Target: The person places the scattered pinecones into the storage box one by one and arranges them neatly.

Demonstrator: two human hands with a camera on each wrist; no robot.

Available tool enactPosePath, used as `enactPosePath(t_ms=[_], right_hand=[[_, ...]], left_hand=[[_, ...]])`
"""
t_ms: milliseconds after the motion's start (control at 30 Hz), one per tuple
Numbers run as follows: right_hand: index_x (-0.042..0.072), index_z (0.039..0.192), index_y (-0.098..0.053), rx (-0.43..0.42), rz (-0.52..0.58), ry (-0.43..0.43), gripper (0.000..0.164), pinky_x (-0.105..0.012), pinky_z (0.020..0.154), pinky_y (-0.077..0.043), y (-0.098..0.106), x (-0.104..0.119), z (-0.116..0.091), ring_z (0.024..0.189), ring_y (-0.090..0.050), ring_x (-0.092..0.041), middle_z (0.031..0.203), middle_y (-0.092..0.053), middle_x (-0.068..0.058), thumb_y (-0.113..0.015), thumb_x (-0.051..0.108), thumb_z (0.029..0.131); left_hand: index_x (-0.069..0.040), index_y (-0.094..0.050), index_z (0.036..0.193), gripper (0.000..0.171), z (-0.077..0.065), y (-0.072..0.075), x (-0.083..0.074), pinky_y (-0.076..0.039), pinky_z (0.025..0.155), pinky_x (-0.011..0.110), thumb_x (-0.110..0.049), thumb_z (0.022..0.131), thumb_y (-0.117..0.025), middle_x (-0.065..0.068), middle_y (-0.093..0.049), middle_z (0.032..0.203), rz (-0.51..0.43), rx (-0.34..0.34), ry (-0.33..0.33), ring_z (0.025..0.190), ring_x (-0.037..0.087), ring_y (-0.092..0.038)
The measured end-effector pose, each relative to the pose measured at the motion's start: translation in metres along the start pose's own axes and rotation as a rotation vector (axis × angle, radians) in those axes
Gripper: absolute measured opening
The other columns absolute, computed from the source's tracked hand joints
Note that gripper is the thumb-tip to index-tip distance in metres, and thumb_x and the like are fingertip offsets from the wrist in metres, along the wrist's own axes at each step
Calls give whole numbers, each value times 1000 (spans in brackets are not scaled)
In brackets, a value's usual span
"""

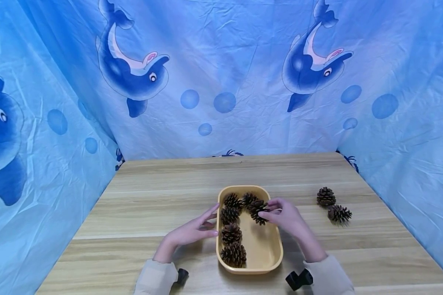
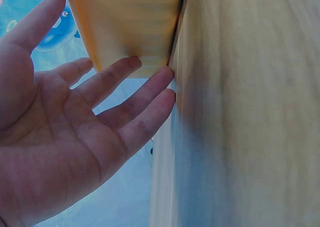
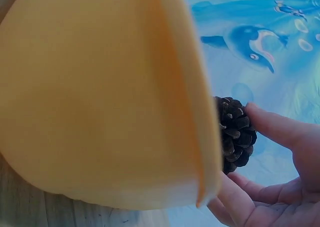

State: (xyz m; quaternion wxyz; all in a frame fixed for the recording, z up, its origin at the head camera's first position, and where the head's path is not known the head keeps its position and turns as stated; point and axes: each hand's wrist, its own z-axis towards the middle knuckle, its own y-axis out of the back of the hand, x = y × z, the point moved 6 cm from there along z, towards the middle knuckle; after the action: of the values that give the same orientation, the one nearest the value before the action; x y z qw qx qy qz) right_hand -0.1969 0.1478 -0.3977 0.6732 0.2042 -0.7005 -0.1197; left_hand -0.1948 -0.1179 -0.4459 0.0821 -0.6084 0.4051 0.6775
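A yellow rectangular tub (image 1: 260, 250) with rounded corners stands on the table, several brown pine cones (image 1: 231, 233) lined up along its left side and another pine cone (image 1: 249, 199) at its far end. Over the tub's far right part, my right hand (image 1: 282, 216) pinches a pine cone (image 1: 258, 212) between thumb and fingers. The right wrist view shows this held pine cone (image 3: 237, 134) partly hidden behind the tub's rim (image 3: 207, 137). My left hand (image 1: 193, 232) has its fingers spread against the tub's left outer wall (image 2: 125, 27), the lower fingertips close to the tabletop.
Two loose pine cones (image 1: 326, 197) (image 1: 339, 214) lie on the wooden table (image 1: 140, 196) to the right of the tub. Blue cloth walls with dolphins (image 1: 133, 65) surround the table's back and sides. A black wrist camera (image 1: 299, 280) sits by the right sleeve.
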Motion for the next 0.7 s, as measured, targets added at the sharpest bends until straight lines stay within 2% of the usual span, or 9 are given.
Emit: enactPosePath(t_ms=[167, 500, 700], right_hand=[[-5, 122, -55, -15, -80, 2, 60, -38, 82, -60, -4, 3, 1, 101, -66, -30, 115, -64, -20, -78, 31, 80], [-4, 120, -56, -18, -113, 8, 58, -38, 82, -60, -5, 4, 0, 99, -66, -28, 115, -65, -18, -78, 32, 80], [-4, 118, -58, -34, -175, 32, 58, -39, 83, -60, -8, 5, 3, 97, -65, -28, 111, -67, -16, -80, 32, 78]], left_hand=[[-17, -2, 157, 86, 0, 0, -1, -37, 112, 58, -27, 95, -61, 26, -17, 159, 3, -3, 8, 130, 44, -46], [-18, -3, 157, 87, 0, 1, 0, -38, 112, 57, -27, 94, -62, 26, -18, 158, 2, -12, 11, 129, 43, -47], [-17, -3, 157, 87, 1, 0, -1, -37, 113, 56, -27, 94, -62, 26, -19, 158, 0, -13, 17, 130, 44, -46]])
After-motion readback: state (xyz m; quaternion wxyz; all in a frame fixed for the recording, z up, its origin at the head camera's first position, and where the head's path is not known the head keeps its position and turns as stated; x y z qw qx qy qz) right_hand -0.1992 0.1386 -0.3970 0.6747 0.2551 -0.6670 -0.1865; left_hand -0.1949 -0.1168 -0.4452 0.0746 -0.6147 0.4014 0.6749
